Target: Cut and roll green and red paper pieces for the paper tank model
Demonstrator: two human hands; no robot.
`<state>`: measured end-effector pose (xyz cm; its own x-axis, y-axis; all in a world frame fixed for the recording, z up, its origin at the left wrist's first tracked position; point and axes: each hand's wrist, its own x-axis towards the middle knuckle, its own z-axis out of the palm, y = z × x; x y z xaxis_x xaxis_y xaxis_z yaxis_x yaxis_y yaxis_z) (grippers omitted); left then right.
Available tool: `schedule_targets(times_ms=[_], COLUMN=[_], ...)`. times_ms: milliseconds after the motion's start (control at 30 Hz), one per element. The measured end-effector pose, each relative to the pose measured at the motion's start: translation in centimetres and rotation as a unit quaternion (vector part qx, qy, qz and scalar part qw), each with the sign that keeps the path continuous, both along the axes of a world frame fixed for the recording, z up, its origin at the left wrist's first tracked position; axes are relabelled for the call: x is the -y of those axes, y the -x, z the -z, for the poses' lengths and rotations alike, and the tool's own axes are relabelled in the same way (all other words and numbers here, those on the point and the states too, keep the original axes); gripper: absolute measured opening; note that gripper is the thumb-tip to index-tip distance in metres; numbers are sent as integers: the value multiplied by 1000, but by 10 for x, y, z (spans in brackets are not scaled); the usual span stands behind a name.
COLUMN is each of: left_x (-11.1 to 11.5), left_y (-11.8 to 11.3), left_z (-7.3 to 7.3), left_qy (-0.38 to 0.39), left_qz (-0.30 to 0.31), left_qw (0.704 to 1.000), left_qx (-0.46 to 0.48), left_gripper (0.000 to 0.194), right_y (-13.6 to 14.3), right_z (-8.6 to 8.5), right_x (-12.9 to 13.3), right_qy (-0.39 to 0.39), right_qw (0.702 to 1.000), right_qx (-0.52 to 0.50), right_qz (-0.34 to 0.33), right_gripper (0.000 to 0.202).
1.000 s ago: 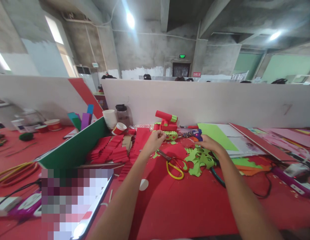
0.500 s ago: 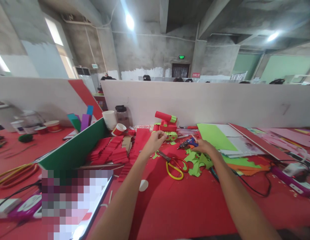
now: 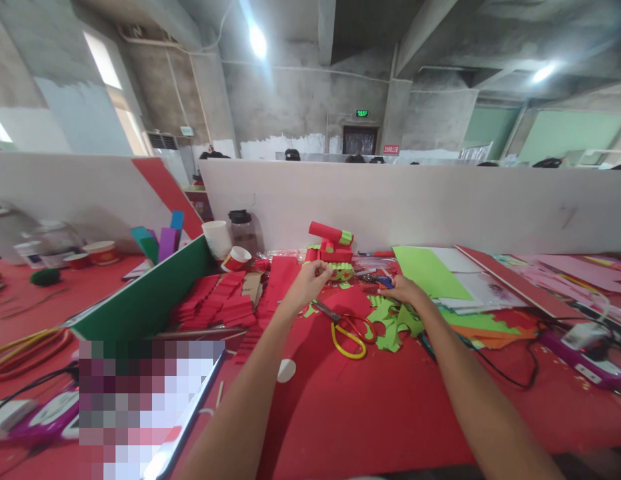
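Observation:
My left hand (image 3: 313, 279) is closed with fingertips pinched, beside the green-and-red paper wheels of a model (image 3: 335, 252) built of red paper blocks and a tilted red roll; what it pinches is too small to make out. My right hand (image 3: 403, 291) is closed on the blue handles of a small tool (image 3: 385, 281), whose dark head points left toward the model. Below it lie green paper scraps (image 3: 390, 323). Scissors (image 3: 349, 337) with yellow and red handles rest on the red tabletop between my forearms.
Red folded paper strips (image 3: 215, 300), a green board (image 3: 145, 293), a paper cup (image 3: 237, 259) and a bottle (image 3: 243, 230) stand or lie left. A pixelated screen (image 3: 190, 400) is at lower left. Green sheets (image 3: 430, 272) and a purple power strip (image 3: 585, 360) lie right.
My right hand has turned the blue-handled tool, so that its head now points more level and sits slightly higher. My left hand holds almost the same pose.

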<state>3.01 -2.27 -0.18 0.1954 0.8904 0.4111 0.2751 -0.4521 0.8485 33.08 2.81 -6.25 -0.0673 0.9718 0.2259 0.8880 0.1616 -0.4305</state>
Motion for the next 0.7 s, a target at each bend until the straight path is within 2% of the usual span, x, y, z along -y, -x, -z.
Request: schedule_targets(times_ms=[267, 367, 500, 700], left_x=[2, 2, 1, 2], left_y=[-1, 0, 0, 0], left_z=[-1, -1, -1, -1], left_qy=[-6, -8, -6, -1], left_qz=[3, 7, 2, -2], left_qw=[1000, 1000, 1000, 1000], left_qx=[-5, -6, -10, -8], left_gripper=[18, 19, 18, 19], right_y=[8, 7, 5, 5], right_z=[-10, -13, -16, -10], right_x=[6, 6, 4, -3], right_qy=[23, 25, 23, 30], right_qw=[988, 983, 979, 974], right_qx=[118, 134, 154, 173], right_qz=[100, 126, 128, 140], right_gripper=[45, 48, 37, 24])
